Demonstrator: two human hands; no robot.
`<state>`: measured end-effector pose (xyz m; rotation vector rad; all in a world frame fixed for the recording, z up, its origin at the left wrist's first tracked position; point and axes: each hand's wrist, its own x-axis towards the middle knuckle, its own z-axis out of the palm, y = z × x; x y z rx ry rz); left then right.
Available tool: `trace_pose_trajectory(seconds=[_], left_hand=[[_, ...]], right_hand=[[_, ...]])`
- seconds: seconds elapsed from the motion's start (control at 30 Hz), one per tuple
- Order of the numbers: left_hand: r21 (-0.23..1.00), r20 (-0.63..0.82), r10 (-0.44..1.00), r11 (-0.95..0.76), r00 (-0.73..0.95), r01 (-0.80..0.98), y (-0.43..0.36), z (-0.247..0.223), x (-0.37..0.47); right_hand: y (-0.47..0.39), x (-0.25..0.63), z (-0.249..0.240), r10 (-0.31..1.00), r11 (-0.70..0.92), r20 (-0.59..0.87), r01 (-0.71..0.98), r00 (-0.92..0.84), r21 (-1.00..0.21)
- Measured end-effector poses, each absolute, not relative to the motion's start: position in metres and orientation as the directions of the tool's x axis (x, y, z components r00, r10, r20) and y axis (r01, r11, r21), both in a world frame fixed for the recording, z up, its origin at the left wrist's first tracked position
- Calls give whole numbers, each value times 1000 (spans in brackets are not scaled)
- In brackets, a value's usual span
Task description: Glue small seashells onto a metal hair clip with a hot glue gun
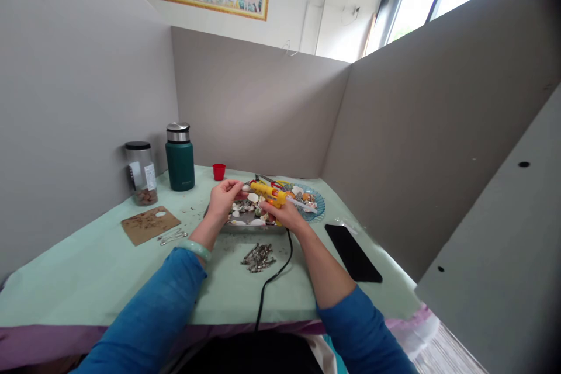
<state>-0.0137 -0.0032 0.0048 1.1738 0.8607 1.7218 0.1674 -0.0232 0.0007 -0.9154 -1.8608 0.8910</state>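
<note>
My right hand [280, 213] is wrapped round a yellow glue gun [268, 191], its nozzle pointing left and a white glue stick out of its back. Just left of the nozzle, my left hand [225, 196] pinches a small whitish piece [246, 187] that looks like a shell. Both hands are above a metal tray [249, 228] of shells. Beyond my right hand is a blue glass plate [319, 205] bearing shells and orange pieces. A black cord [266, 285] runs from the gun to the table's front edge.
A pile of small metal clips [258, 258] lies before the tray. To the left are a brown board [150, 225], wire pieces [172, 237], a jar [141, 174] and a green bottle [180, 162]. A red cup [218, 172] stands behind; a black phone [353, 253] lies right. Grey partitions [258, 105] surround the table.
</note>
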Motion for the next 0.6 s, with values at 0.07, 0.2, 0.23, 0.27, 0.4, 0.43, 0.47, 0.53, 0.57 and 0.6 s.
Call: trace_pose_trajectory(seconds=[0.07, 0.2, 0.23, 0.27, 0.4, 0.43, 0.47, 0.53, 0.57, 0.6], left_hand=[[877, 352, 917, -393, -188, -278, -3, 5, -14], [881, 341, 924, -379, -175, -283, -1, 4, -15], [883, 338, 925, -375, -171, -283, -1, 4, -15], [884, 338, 926, -374, -169, -282, 0, 3, -15], [883, 345, 924, -379, -163, -278, 1, 2, -16], [882, 347, 924, -380, -160, -281, 1, 2, -16], [881, 347, 924, -379, -160, -284, 1, 2, -16], [881, 341, 926, -375, -162, -289, 1, 2, -15], [882, 337, 927, -372, -163, -290, 1, 2, -15], [883, 334, 928, -369, -165, -289, 1, 2, -15]], right_hand=[[-23, 168, 0, 854, 478, 378, 252, -358, -842], [-22, 167, -1, 850, 485, 381, 261, -363, -834], [-22, 167, -1, 849, 488, 381, 265, -367, -832], [-21, 167, -2, 848, 490, 381, 268, -369, -830], [-20, 167, -2, 851, 488, 386, 265, -355, -832], [-20, 167, -2, 850, 489, 388, 263, -355, -832], [-20, 167, -3, 849, 492, 389, 262, -358, -831], [-19, 167, -4, 845, 495, 390, 259, -366, -829], [-19, 167, -4, 843, 497, 391, 259, -368, -828], [-18, 167, -5, 842, 499, 392, 261, -369, -827]])
